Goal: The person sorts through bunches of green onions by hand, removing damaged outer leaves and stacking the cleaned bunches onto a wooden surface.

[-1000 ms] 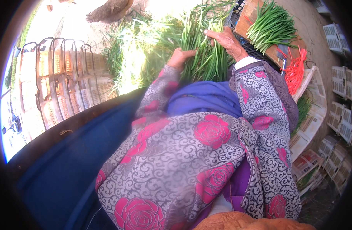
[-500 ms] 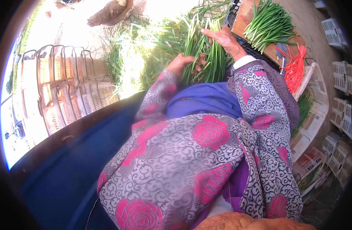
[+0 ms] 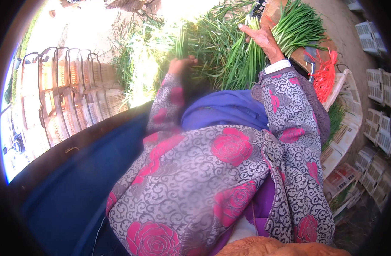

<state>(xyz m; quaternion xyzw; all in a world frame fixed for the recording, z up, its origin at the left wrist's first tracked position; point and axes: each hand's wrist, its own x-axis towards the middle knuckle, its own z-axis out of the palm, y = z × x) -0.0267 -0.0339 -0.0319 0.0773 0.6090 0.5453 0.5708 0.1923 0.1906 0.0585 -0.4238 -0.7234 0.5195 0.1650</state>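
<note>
My right hand (image 3: 266,39) is closed around a bunch of green chives (image 3: 246,59), its pale stem ends up and its leaves hanging toward my lap. Out to the left, my left hand (image 3: 181,65) is also closed, on a small tuft of green leaves (image 3: 181,45) that stands up above the fist. The fingers there are slightly blurred. Beneath and between both hands spreads a heap of loose green leaves (image 3: 208,47), partly washed out by sunlight. Beyond my right hand, a thick pile of sorted chives (image 3: 300,27) lies on a wooden board (image 3: 300,57).
Red ties (image 3: 325,77) hang by the board's near end. A white crate (image 3: 342,123) with greens stands at my right side, and more crates (image 3: 379,85) are farther right. Stacked pale crates (image 3: 72,94) stand at the left. A blue surface with a brown rim (image 3: 76,149) lies at lower left.
My left hand has moved left, away from the bunch, with a tuft of leaves in it. My right hand has shifted slightly right with the chives. The brown bird at the top has moved mostly out of view.
</note>
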